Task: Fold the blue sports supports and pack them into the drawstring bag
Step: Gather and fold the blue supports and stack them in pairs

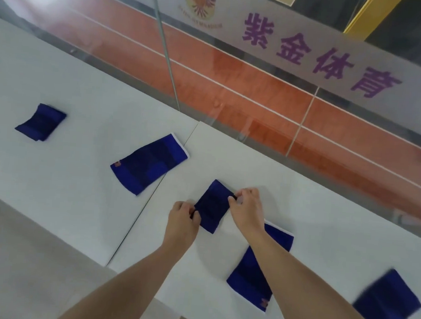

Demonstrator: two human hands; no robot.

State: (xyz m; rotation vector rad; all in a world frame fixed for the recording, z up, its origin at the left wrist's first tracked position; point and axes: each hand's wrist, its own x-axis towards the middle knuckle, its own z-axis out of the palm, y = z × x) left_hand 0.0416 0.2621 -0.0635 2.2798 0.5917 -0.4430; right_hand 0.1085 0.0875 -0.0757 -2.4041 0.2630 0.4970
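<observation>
Left hand [183, 219]: fingers pinched shut on the near-left edge of the small support, thumb on top.
Right hand [246, 207]: fingers pinched shut on the far-right corner of the same piece; forearm crosses over another support.
Small support [212, 206]: dark blue, folded to a compact rectangle, lying flat on the worktop between both hands, set at a slant.
Support under right arm [250, 280]: longer, blue with white edging, near and right of the hands, partly hidden by the forearm; small orange tag at its near end.
Right support [387, 303]: blurred, near the right edge, well apart from the hands.
Middle support [148, 163]: unfolded, white-trimmed at its far end, left of the hands, lying across the seam between two panels.
Far-left support [41, 122]: folded small, well apart from the rest.
Worktop [75, 199]: white, two panels butted together.
Glass [260, 87]: beyond the far edge, with purple lettering and an orange floor seen through it.
Bag: not in view.
</observation>
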